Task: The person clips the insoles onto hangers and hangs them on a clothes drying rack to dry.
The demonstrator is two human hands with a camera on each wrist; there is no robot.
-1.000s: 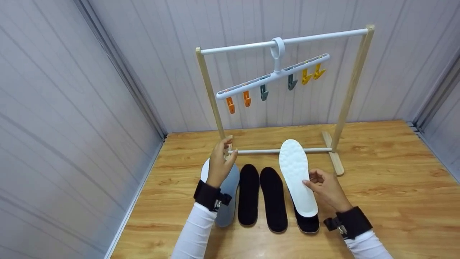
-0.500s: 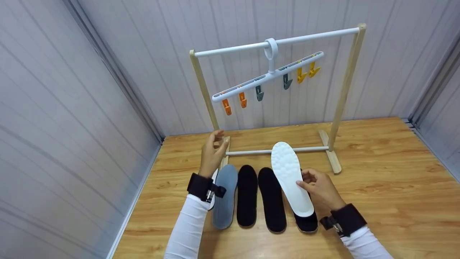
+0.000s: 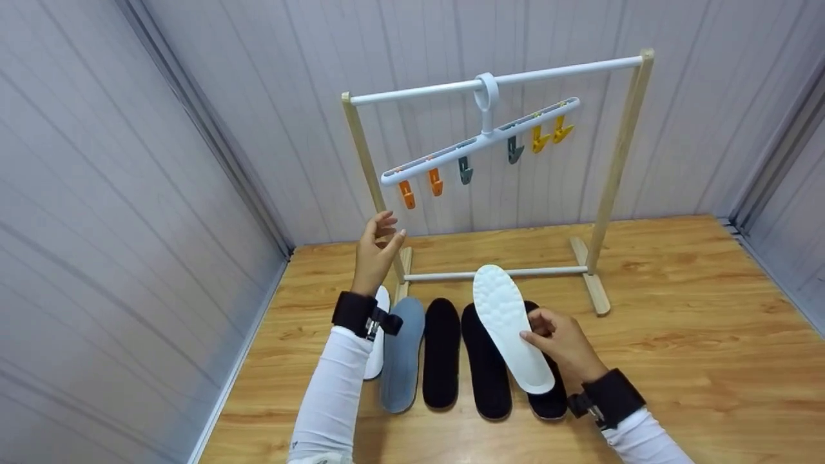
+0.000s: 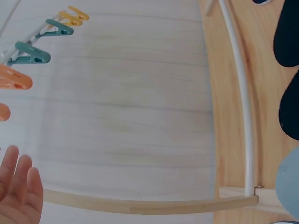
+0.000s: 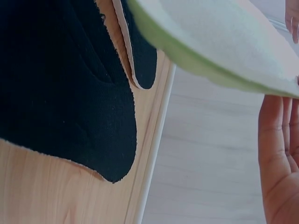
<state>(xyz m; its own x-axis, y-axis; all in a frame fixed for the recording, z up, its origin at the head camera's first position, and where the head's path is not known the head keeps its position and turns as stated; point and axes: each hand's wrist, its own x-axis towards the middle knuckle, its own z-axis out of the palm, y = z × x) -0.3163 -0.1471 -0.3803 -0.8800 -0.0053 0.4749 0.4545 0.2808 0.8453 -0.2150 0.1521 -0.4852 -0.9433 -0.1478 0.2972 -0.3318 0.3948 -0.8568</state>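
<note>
My right hand (image 3: 567, 345) pinches a white insole (image 3: 509, 328) by its side, thumb on top. The insole is tilted and overlaps two black insoles in the head view; its greenish underside edge (image 5: 187, 60) shows in the right wrist view. My left hand (image 3: 375, 254) is raised beside the rack's left post, holding nothing, its fingers loosely bent. Just above it hang two orange clips (image 3: 407, 194) on a white clip hanger (image 3: 486, 138). The same hanger carries grey-green clips (image 3: 465, 171) and yellow clips (image 3: 540, 140).
A drying rack (image 3: 619, 174) with wooden posts and white rods stands at the table's back. In front lie a grey-blue insole (image 3: 403, 354), black insoles (image 3: 441, 354) and another white insole (image 3: 375, 361), partly hidden by the left wrist strap. Walls (image 3: 161, 290) enclose the table.
My left hand has risen from over the left insoles toward the orange clips. My right hand has shifted the white insole a little to the left.
</note>
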